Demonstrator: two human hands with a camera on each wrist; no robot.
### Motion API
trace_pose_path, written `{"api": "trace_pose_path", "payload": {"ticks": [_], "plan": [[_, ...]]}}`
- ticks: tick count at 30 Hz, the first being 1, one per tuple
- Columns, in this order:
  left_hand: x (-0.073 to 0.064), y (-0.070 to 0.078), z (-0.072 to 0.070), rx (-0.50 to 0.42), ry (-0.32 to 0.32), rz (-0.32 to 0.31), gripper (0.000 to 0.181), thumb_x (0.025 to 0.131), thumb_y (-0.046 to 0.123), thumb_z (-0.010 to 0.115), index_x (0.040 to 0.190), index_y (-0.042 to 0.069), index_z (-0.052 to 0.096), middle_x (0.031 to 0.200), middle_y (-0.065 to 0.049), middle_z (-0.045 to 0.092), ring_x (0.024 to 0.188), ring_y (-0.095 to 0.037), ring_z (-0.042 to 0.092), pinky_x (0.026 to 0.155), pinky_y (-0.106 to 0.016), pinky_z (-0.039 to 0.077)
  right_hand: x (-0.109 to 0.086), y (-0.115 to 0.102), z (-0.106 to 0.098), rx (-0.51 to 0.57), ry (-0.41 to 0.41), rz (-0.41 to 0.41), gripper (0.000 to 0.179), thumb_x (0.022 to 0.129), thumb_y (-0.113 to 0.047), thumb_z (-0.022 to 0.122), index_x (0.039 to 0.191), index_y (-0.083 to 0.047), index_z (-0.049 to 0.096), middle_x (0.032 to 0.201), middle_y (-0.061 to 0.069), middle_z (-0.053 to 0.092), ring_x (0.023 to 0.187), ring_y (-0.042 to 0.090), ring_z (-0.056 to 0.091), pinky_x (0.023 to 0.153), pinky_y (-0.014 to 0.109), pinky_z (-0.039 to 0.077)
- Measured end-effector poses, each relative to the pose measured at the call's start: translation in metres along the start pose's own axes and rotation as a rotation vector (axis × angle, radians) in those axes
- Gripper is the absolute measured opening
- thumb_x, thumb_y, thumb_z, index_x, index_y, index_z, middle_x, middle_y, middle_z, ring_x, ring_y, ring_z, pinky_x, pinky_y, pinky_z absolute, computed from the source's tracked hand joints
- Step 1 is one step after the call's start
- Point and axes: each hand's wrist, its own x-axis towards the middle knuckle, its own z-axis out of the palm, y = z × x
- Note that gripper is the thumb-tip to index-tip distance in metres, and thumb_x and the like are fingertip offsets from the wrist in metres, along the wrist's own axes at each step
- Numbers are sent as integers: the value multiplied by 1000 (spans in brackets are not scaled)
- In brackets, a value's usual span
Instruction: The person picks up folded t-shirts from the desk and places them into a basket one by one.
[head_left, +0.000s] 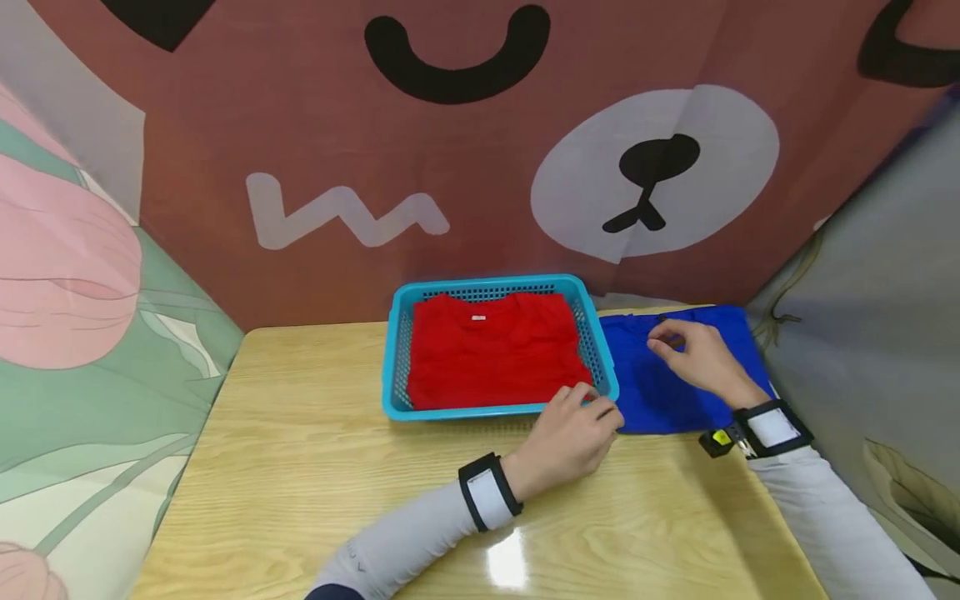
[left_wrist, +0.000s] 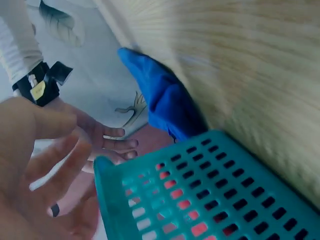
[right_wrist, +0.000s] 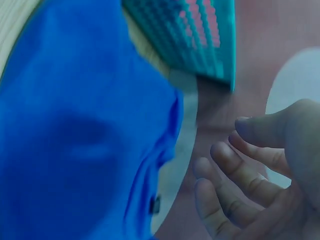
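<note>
A folded red shirt (head_left: pixel 495 354) lies flat inside a turquoise plastic basket (head_left: pixel 480 412), a small white label at its neckline. To the right of the basket a folded blue garment (head_left: pixel 637 392) lies on the table. My left hand (head_left: pixel 566 437) is at the basket's front right corner, fingers loosely bent with nothing between them; in the left wrist view it is beside the basket's perforated wall (left_wrist: pixel 200 185). Over the blue garment hovers my right hand (head_left: pixel 697 354), fingers relaxed and holding nothing. The right wrist view shows a gap between that hand (right_wrist: pixel 255 180) and the blue cloth (right_wrist: pixel 75 125).
The wooden table (head_left: pixel 300 467) runs up to a brown curtain (head_left: pixel 337 275) with a bear pattern. A floral cloth (head_left: pixel 90 333) hangs on the left, and a grey cloth (head_left: pixel 870 317) borders the right side, close to my right arm.
</note>
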Motion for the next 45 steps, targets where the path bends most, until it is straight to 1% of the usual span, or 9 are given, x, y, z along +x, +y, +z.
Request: {"api": "trace_pose_path", "payload": {"ticks": [7,14,17,21,25,28,35,40,45], "plan": [[1,15,13,-4,-20,89,29,103,21,41,110,20,69,115,7,68,106,-13,58,85,-23,48,-12,43,-4,-23,-5,133,20,97,-26,63,105,-10,70,108,17,71,98,41,67,77,55,53],[-2,31,34,-60,-223,132,25,102,28,48,122,22,63,123,7,62,112,-12,56,96,-21,48,-23,74,1,-73,-32,187,27,97,-24,63,110,-2,67,115,28,65,107,48,60,85,63,45],[-1,38,45,-82,-318,116,32,101,34,52,131,25,58,137,5,56,127,-20,52,102,-28,48,-27,87,5,-110,-67,228,37,97,-28,62,120,1,62,129,34,54,122,56,47,94,71,38],[3,44,55,-81,-431,61,51,98,44,54,146,28,45,158,0,35,145,-35,35,106,-41,48,-34,104,11,-139,-99,265,53,96,-34,63,131,3,53,141,39,38,130,60,33,101,76,29],[10,48,62,-31,-471,9,62,96,48,56,152,27,37,163,-4,25,148,-36,30,104,-43,50,-40,118,15,-161,-128,294,72,92,-44,66,140,4,45,145,40,30,132,61,29,101,77,28],[15,52,64,-8,-509,-44,65,95,52,57,151,27,37,162,-5,28,146,-34,34,102,-41,51,-43,125,18,-156,-157,310,81,90,-51,66,142,5,41,147,42,25,132,64,25,101,78,26],[25,54,65,52,-604,-159,60,94,60,51,145,28,45,150,1,42,138,-24,42,100,-37,51,-40,130,21,-103,-170,331,78,92,-51,64,142,4,40,151,41,15,132,69,18,100,81,20],[31,53,67,94,-630,-146,48,96,57,51,137,31,51,142,5,44,134,-18,43,100,-34,49,-39,128,15,-99,-165,338,80,92,-53,62,143,4,39,153,39,13,132,69,16,99,82,18],[32,55,64,120,-600,-104,39,97,53,53,129,32,55,132,6,48,125,-15,46,94,-30,48,-45,125,12,-76,-163,356,79,93,-51,62,143,4,38,154,39,10,132,71,12,98,82,15]]}}
